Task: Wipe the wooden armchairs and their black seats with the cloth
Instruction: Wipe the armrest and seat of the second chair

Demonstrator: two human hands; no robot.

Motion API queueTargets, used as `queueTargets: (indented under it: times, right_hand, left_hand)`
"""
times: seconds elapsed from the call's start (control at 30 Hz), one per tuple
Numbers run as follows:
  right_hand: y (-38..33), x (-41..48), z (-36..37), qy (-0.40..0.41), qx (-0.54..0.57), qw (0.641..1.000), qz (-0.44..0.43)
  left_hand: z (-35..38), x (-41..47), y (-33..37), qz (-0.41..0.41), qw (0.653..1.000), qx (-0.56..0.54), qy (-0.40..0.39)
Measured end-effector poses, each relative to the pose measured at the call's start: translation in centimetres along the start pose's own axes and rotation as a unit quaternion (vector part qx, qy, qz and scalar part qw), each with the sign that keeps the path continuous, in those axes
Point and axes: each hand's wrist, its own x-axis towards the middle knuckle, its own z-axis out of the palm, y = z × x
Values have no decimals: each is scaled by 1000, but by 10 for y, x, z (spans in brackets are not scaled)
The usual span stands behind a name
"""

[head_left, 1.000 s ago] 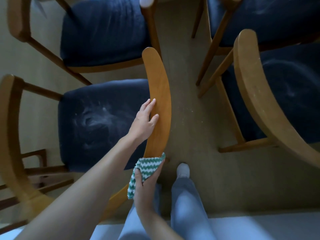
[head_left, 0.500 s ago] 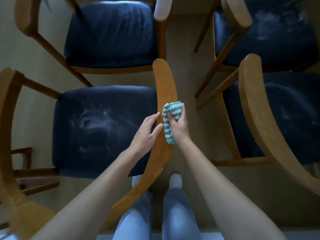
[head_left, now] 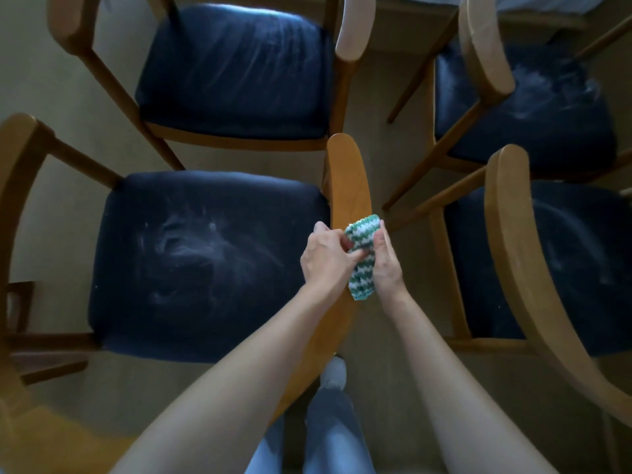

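From the head camera, just right of the frame's centre, both hands hold the green-and-white zigzag cloth [head_left: 363,234] over the curved wooden armrest [head_left: 349,176] of the lower-left armchair [head_left: 18,159]. The left hand [head_left: 325,258] pinches its left side with curled fingers, and the right hand [head_left: 386,265] clasps its right edge. Marks along the cloth's lower hem are too small to read. The armchair's black seat [head_left: 205,265] shows whitish smears. Three more armchairs [head_left: 506,213] stand around on the beige floor [head_left: 372,107].
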Motion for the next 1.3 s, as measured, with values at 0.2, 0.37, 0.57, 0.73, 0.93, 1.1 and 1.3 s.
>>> queueTargets:
  times: [0.2, 0.37, 0.57, 0.73, 0.93, 1.1, 1.3]
  right_hand:
    - [-9, -11, -4, 116, -13, 992, -38]
    - [-9, -12, 1, 112, -108, 986, -66]
    - [-2, -10, 10, 116, -83, 989, -34]
    - [7, -4, 5, 165, -58, 984, -24]
    - [-7, 16, 4, 162, -36, 986, -29]
    - [-26, 32, 5, 157, -38, 985, -52]
    - [-24, 29, 4, 84, -53, 993, -68]
  left_hand:
    - [-22, 5, -16, 1, 984, -174, 40]
    - [-32, 32, -43, -89, 974, -208, 19]
    - [9, 32, -18, -75, 961, -243, -107]
    - [16, 64, -10, -69, 942, -318, -79]
    - [0, 138, 17, -40, 958, -284, -27]
    - [-7, 180, 26, 19, 980, -196, -23]
    - [0, 152, 11, 26, 951, -307, -29]
